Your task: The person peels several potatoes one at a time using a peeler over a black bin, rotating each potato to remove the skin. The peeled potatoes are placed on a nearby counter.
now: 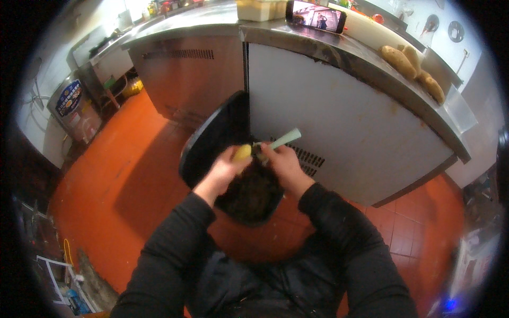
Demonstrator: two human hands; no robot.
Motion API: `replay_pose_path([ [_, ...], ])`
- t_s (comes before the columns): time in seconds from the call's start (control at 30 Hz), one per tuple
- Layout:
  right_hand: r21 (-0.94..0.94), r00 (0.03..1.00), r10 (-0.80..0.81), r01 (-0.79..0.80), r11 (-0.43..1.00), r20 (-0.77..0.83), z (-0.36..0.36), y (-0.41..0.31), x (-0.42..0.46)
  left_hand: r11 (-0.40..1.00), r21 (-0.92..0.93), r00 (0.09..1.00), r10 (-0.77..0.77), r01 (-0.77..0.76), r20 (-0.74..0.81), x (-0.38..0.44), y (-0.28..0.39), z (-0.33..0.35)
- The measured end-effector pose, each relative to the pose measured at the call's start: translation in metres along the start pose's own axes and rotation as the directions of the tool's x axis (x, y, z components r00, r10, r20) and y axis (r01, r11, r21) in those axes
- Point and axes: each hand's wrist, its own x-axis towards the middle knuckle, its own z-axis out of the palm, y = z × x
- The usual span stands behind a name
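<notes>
My left hand grips a yellow peeled potato, its lower part hidden by my fingers. In my right hand is a peeler with a pale green handle that points up and to the right. The peeler's head is blurred and lies close beside the potato. Both hands are above a black bin, whose dark contents are too dim to make out. Several unpeeled potatoes lie on the right part of the steel counter.
A phone with a lit screen leans at the counter's back, next to a pale yellow container. The counter's white side panel stands right beyond the bin. Orange-red floor tiles surround it. A steel appliance is at the left.
</notes>
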Motion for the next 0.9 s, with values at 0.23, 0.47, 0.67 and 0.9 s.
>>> replay_pose_path([
  [0.23, 0.244, 0.999, -0.028, 0.021, 0.969, 0.025, -0.002, -0.009, -0.004, 0.976, 0.163, 0.986, 0.155, -0.144, -0.058, 0.007, -0.013, -0.004],
  [0.47, 0.302, 1.0, -0.021, 0.013, 0.953, 0.021, -0.005, -0.008, -0.004, 0.964, 0.161, 0.978, 0.209, -0.21, 0.021, -0.001, 0.007, 0.005],
  [0.67, 0.331, 0.998, -0.008, -0.01, 0.944, 0.056, -0.003, -0.001, 0.003, 0.898, 0.185, 0.911, 0.411, -0.398, -0.033, 0.0, -0.003, 0.004],
  [0.9, 0.473, 0.99, -0.052, -0.017, 0.881, 0.133, 0.003, -0.013, -0.008, 0.913, 0.266, 0.946, 0.324, -0.308, -0.015, -0.012, 0.016, 0.003],
])
